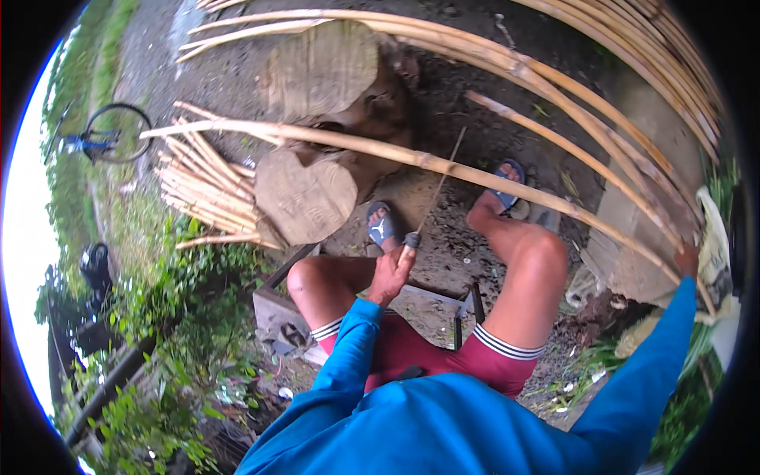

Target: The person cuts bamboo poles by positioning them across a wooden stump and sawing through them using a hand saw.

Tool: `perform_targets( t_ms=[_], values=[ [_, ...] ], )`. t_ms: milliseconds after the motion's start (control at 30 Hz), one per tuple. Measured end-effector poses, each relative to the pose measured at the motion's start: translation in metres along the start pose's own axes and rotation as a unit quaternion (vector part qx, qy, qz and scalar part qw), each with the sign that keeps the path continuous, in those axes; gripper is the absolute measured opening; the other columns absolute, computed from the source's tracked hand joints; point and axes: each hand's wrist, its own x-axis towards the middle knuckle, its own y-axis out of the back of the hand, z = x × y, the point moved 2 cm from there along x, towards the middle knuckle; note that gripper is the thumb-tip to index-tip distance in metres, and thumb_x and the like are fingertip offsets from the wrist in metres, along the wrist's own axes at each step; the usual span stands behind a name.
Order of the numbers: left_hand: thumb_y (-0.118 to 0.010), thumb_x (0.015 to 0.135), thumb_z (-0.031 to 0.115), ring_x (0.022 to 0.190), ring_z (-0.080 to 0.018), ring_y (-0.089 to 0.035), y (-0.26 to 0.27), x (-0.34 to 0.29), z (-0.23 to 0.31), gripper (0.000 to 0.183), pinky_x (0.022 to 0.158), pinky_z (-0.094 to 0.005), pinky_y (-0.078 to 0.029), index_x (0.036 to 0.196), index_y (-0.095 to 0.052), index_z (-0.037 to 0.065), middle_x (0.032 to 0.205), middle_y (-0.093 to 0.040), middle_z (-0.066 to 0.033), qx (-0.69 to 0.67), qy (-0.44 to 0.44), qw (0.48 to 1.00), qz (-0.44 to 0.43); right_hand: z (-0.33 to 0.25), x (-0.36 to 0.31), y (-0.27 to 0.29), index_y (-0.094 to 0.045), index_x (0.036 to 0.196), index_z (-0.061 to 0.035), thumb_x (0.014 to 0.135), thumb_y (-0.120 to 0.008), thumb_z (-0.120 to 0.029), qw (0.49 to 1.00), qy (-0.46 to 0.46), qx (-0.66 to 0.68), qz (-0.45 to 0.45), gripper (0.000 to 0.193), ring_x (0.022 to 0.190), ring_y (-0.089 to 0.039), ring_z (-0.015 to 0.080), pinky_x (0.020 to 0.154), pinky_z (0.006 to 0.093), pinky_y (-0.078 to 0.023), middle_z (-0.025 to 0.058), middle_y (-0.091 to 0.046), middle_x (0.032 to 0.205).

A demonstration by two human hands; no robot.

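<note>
Left hand (390, 275): closed around the pale handle of a long, thin-bladed knife (435, 194), held above the gap between the knees.
Knife blade: points up and slightly right, crossing the line of the long bamboo pole in view; whether the two touch, I cannot tell.
Long bamboo pole (380, 149): slants across the scene from upper left to lower right, passing over the wooden stump and in front of the legs.
Right hand (687, 260): stretched far out at the right, at the lower end of the pole; it seems to grip there, but the fingers are too small to make out.
Wooden stump (307, 198): dark-sided, with two pale cut faces, ahead and to the left of the feet.
Short poles (207, 180): piled just left of the stump.
Other long poles (526, 75): lie beyond the feet and bend toward the right hand.
Feet: in dark sandals (381, 229), apart on the ground.
Clothing: blue long-sleeved top (443, 427), red shorts (511, 360) with striped hems.
Far left: bicycle (119, 158) near the grass.
</note>
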Motion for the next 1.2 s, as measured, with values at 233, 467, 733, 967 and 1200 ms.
perform_targets(
  t_ms=[233, 467, 733, 967, 1200],
  values=[
    [-0.053, 0.099, 0.048, 0.067, -0.0388, -0.062, -0.013, 0.005, -0.014, 0.050, 0.067, -0.0501, -0.048, 0.090, -0.061, -0.001, 0.070, -0.060, -0.0218, -0.035, 0.009, 0.999, -0.027, 0.059, 0.016, 0.002, -0.065, 0.113, 0.0027, 0.075, -0.062, -0.003, 0.995, 0.086, -0.052, 0.024, 0.038, 0.113, -0.055, 0.0477, 0.104, 0.0509, -0.043, 0.0299, -0.059, 0.119],
    [-0.053, 0.101, 0.045, 0.069, -0.0450, -0.058, -0.012, 0.008, 0.006, 0.047, 0.068, -0.0510, -0.048, 0.093, -0.060, -0.001, 0.074, -0.060, -0.0244, 0.032, -0.004, 0.999, -0.044, -0.148, 0.016, 0.002, -0.062, 0.127, -0.0005, 0.091, -0.065, -0.010, 0.970, 0.065, 0.213, 0.097, 0.037, 0.125, -0.055, 0.0396, 0.110, 0.0489, -0.041, 0.0222, -0.061, 0.129],
    [-0.050, 0.101, 0.047, 0.070, -0.0319, -0.067, 0.001, -0.005, -0.007, 0.049, 0.071, -0.0445, -0.052, 0.096, -0.067, 0.001, 0.075, -0.067, -0.0160, 0.020, 0.009, 0.999, -0.035, -0.568, 0.050, 0.347, -0.062, 0.108, -0.0032, 0.099, -0.065, -0.027, 0.751, 0.329, 0.569, -0.068, 0.025, 0.104, -0.062, 0.0350, 0.090, 0.0435, -0.050, 0.0170, -0.063, 0.104],
    [-0.051, 0.105, 0.054, 0.062, -0.0162, -0.056, 0.001, -0.008, -0.059, 0.057, 0.056, -0.0375, -0.044, 0.094, -0.069, 0.000, 0.068, -0.060, -0.0066, -0.056, 0.083, 0.995, -0.011, -0.702, 0.053, 0.349, -0.068, 0.110, -0.0048, 0.107, -0.037, -0.047, 0.740, 0.358, 0.494, -0.283, 0.053, 0.089, -0.069, 0.0333, 0.082, 0.0478, -0.055, 0.0173, -0.071, 0.097],
    [-0.042, 0.106, 0.050, 0.054, -0.0198, -0.050, -0.006, 0.000, -0.021, 0.062, 0.055, -0.0398, -0.041, 0.071, -0.057, 0.002, 0.059, -0.052, -0.0076, 0.013, 0.048, 0.999, -0.005, -0.681, 0.033, 0.363, -0.075, 0.105, -0.0121, 0.101, -0.046, -0.056, 0.842, 0.234, 0.448, -0.190, 0.052, 0.106, -0.068, 0.0489, 0.094, 0.0565, -0.052, 0.0224, -0.074, 0.109]
  ],
)
